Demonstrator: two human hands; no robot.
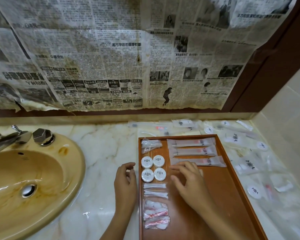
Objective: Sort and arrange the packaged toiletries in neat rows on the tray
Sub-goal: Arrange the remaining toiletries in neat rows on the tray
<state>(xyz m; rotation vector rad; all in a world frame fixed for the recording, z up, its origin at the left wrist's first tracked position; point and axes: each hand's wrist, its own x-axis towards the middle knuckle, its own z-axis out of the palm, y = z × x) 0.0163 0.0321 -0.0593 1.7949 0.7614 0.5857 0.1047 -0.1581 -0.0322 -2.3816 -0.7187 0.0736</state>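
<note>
A brown wooden tray (pixel 218 201) lies on the marble counter. Down its left side sit a floss-pick packet (pixel 150 144), four round white soaps (pixel 153 168) in a square, two cotton-swab packets (pixel 155 189) and pink-and-white packets (pixel 156 215). Three long toothbrush packets (pixel 191 147) lie in a row at the tray's far right. My right hand (pixel 189 182) rests over the tray just below the third one, fingers apart; a pale packet edge pokes out from under it. My left hand (pixel 126 179) hovers by the tray's left rim, loosely curled and holding nothing.
Several loose clear packets (pixel 249 165) and round soaps (pixel 254 191) are scattered on the counter right of and behind the tray. A yellow sink (pixel 42 170) with a metal tap (pixel 7 137) is at the left. Newspaper (pixel 111 58) covers the wall behind.
</note>
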